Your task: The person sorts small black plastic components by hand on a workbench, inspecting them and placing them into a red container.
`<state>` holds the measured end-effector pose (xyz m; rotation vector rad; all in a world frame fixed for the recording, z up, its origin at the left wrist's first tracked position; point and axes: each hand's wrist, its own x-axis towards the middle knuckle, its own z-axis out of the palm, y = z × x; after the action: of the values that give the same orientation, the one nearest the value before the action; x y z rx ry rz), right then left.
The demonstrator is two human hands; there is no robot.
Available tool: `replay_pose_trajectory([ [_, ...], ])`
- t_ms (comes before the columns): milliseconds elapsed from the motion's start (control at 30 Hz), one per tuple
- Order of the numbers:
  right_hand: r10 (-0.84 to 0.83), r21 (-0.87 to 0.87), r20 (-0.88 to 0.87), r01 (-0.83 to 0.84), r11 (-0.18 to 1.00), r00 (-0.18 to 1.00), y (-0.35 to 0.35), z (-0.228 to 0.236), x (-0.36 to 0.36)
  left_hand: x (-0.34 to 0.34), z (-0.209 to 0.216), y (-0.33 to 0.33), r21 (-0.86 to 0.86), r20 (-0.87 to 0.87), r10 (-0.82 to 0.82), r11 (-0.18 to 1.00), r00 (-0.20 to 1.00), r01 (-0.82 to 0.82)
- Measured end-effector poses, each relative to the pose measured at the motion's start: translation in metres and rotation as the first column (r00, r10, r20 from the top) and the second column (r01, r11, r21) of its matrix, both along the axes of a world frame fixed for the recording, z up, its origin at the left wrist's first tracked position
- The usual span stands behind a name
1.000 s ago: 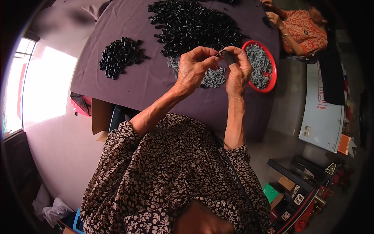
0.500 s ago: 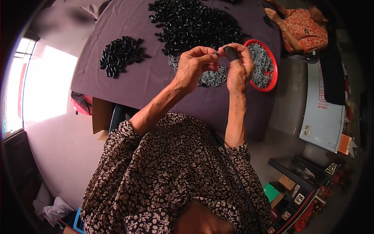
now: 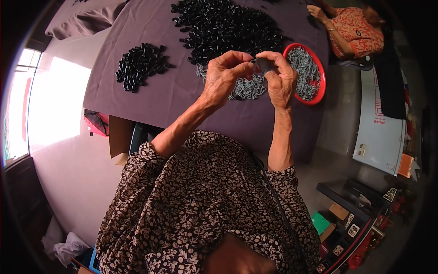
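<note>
Over the table, my left hand (image 3: pixel 220 77) pinches a small dark piece (image 3: pixel 253 60) between thumb and index finger. My right hand (image 3: pixel 282 84) meets it fingertip to fingertip, its thumb and index finger pressed together. A black cover (image 3: pixel 265 65) wraps its thumb; what those fingers grip is hidden. Just beyond the hands spreads a large heap of small black tubular pieces (image 3: pixel 223 27). Under and between them lie loose grey screws (image 3: pixel 246 89). To the right, a red bowl (image 3: pixel 323 84) holds many more grey screws.
A smaller pile of black pieces (image 3: pixel 141 66) sits on the left of the purple-covered table (image 3: pixel 169 107). Another person in an orange patterned shirt (image 3: pixel 358 32) sits at the far right, a hand at the table edge. A grey-white box (image 3: pixel 376 141) stands on the right.
My right thumb has bent in toward the left fingertips, and the two hands are closer together. The view has shifted slightly.
</note>
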<state>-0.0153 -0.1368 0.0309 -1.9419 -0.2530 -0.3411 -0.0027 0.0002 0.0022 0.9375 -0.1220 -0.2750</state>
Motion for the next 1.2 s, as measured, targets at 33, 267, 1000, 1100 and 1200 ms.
replay_pose_trajectory([
  [33, -0.002, 0.001, 0.0, 0.002, 1.0, 1.0, 0.0, -0.001, 0.0, 0.0, 0.001, 0.0, -0.014, 0.01, -0.002, 1.0, 1.0, 0.003],
  [267, -0.024, 0.075, 0.002, 0.024, 0.997, 1.0, 0.006, 0.004, -0.002, -0.001, -0.001, -0.003, 0.029, 0.088, 0.061, 0.998, 0.994, -0.064],
  [1000, -0.075, 0.0, 0.114, 0.076, 0.997, 0.991, 0.009, 0.002, -0.005, -0.001, -0.001, 0.001, -0.066, 0.071, -0.001, 0.998, 0.997, 0.006],
  [1100, -0.067, -0.004, 0.11, 0.068, 0.998, 0.992, 0.01, 0.002, -0.005, -0.002, -0.001, 0.001, -0.058, 0.063, 0.019, 0.998, 0.998, -0.015],
  [1200, -0.08, -0.075, 0.157, 0.092, 0.993, 0.984, 0.009, 0.001, -0.004, -0.002, 0.0, 0.001, -0.033, 0.06, 0.013, 0.999, 0.998, -0.011],
])
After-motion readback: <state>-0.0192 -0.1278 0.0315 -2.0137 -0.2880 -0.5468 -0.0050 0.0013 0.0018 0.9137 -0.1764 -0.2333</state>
